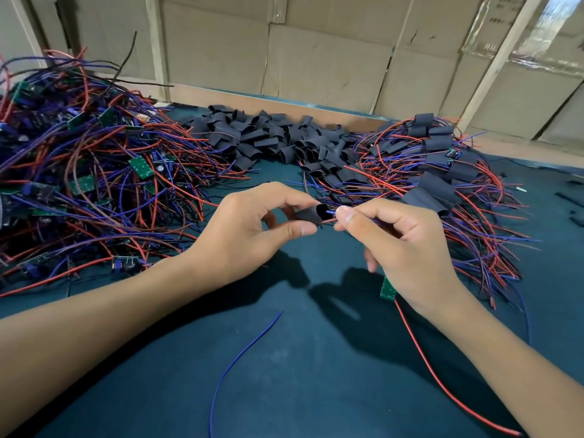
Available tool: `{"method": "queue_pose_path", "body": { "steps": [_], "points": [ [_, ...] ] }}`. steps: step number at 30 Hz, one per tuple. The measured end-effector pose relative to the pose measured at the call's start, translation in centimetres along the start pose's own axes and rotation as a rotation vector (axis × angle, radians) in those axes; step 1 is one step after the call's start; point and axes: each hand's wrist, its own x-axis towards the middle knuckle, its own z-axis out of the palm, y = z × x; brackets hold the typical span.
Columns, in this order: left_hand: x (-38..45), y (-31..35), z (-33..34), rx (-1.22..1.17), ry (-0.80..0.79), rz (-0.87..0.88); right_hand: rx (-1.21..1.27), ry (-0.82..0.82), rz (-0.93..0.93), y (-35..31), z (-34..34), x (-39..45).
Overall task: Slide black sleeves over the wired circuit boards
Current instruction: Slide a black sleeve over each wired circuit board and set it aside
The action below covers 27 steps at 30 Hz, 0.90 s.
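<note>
My left hand (249,226) pinches a short black sleeve (311,214) between thumb and fingers, its open mouth facing right. My right hand (401,245) pinches the tips of a blue and a red wire (330,215) right at that mouth. Under my right palm a small green circuit board (388,289) peeks out. A red wire (442,384) trails from the board toward the lower right. A loose blue wire (240,358) curves across the dark teal mat (316,374) below my hands.
A big tangle of unsleeved wired boards (94,172) fills the left. A heap of empty black sleeves (278,137) lies at the back middle. Sleeved boards with wires (442,172) are piled at the right. Cardboard panels (316,58) wall the back.
</note>
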Motion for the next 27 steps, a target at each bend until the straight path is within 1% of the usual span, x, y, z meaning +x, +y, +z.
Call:
{"method": "queue_pose_path", "body": {
  "steps": [4, 10, 13, 16, 18, 20, 24, 25, 27],
  "points": [
    [-0.1, -0.3, 0.0, 0.013, -0.019, 0.029, 0.001, 0.016, 0.002, -0.1, -0.2, 0.1],
    [-0.2, -0.1, 0.0, 0.043, -0.059, 0.127, -0.076, -0.077, -0.015, 0.5, 0.0, -0.1],
    [-0.2, -0.1, 0.0, 0.070, 0.042, 0.144, -0.122, -0.114, -0.015, 0.8, 0.1, 0.1],
    [-0.1, -0.1, -0.1, 0.077, 0.171, 0.080, -0.192, -0.191, 0.030, 1.2, -0.2, 0.2],
    [0.1, -0.3, -0.3, 0.055, 0.257, 0.014, -0.200, -0.213, 0.072, 1.3, -0.5, 0.3],
    [0.4, -0.6, -0.7, 0.041, 0.334, -0.051, -0.146, -0.200, 0.104, 1.4, -0.7, 0.5],
    [0.8, -1.2, -1.0, 0.012, 0.404, -0.127, 0.137, -0.204, 0.259, 1.6, -1.1, 1.0],
    [0.9, -1.4, -1.1, 0.003, 0.417, -0.145, 0.147, -0.206, 0.274, 1.6, -1.1, 1.0],
    [0.9, -1.7, -1.1, -0.022, 0.439, -0.175, 0.057, -0.212, 0.266, 1.6, -1.1, 1.0]
  ]
}}
